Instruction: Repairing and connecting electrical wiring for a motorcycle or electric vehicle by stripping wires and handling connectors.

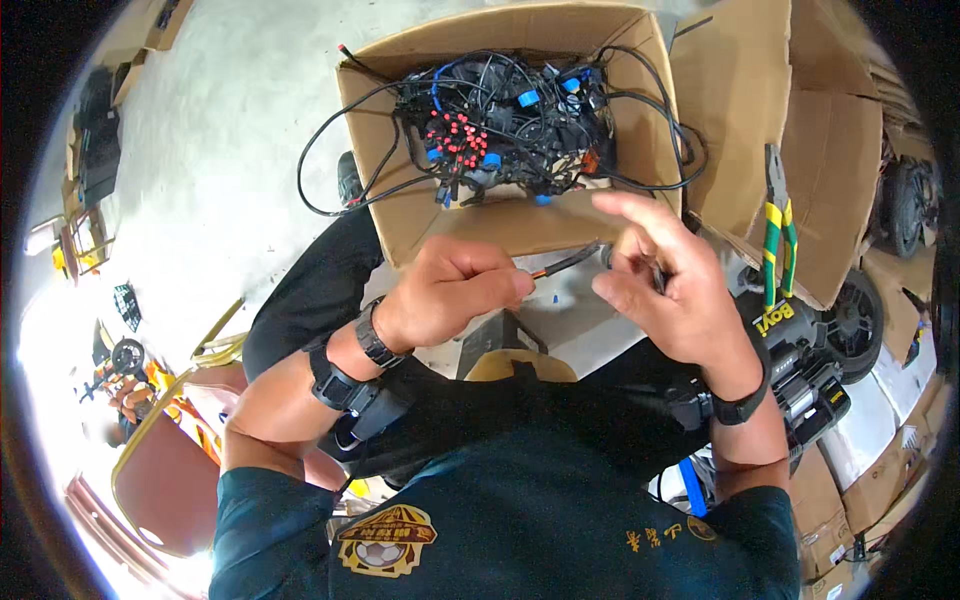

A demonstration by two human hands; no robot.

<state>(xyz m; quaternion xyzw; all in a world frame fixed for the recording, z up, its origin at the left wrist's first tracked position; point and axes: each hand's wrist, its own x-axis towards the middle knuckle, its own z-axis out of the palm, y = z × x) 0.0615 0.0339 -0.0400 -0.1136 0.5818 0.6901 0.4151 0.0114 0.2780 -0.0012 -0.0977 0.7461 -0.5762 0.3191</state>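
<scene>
Centre: one end of cable [572,261] hidden in left hand [445,293]; right hand [680,285] hides some own fingers, grip on cable unclear. Blue speck [556,299] below cable too small to name. Upper centre: lower wires in box [550,224] buried. Lower left: orange-black clutter [135,388] blurred. Bottom edge cuts off shirt [560,500].

Cable [573,261]: smooth plastic sheath
Carton [510,228]: matt cardboard
Combination pliers [771,238]: metal head, plastic grips
T-shirt [560,510]: matt cloth

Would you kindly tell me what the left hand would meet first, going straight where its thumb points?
The left hand would probably meet the right hand first, though their relative depth is unclear.
</scene>
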